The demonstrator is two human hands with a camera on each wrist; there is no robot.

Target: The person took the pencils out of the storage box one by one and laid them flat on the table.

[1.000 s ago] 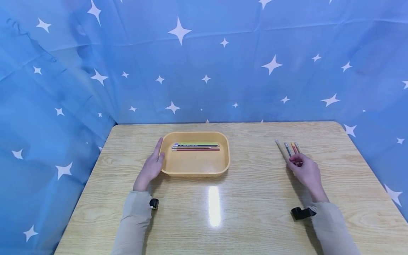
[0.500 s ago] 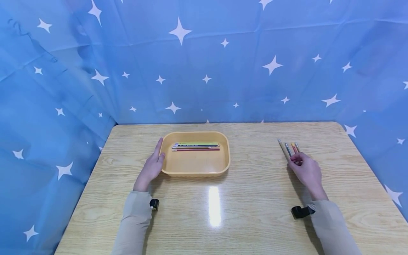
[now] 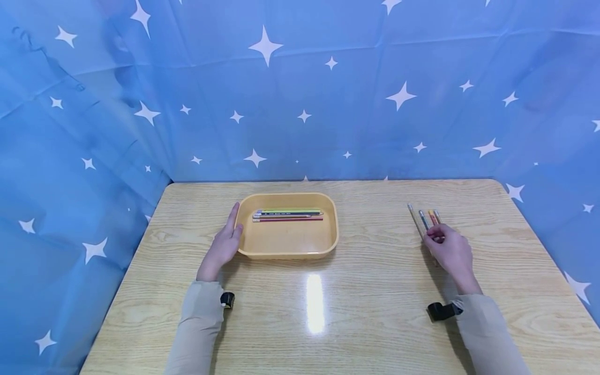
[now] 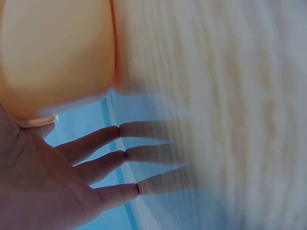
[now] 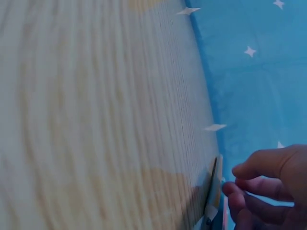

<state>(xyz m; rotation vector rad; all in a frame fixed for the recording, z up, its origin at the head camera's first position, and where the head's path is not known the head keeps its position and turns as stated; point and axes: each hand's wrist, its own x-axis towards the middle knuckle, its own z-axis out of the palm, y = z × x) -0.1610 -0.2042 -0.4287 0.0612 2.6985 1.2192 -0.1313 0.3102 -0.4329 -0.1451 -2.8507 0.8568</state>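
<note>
While the left hand [image 3: 222,246] lies straight-fingered against the left side of a tan rounded-rectangle plastic tray [image 3: 281,244], the nearer right hand [image 3: 452,252] curls over four slim multicoloured pencils [image 3: 415,220] on the pale wood-grain counter [image 3: 375,297]; pinching or not, can't tell. Their long axes run forward-left from it. Behind: blue star-print cloth [image 3: 356,125].

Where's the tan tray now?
In the head view, the tan tray sits near the far edge of the table, immediately right of the left hand.
</note>
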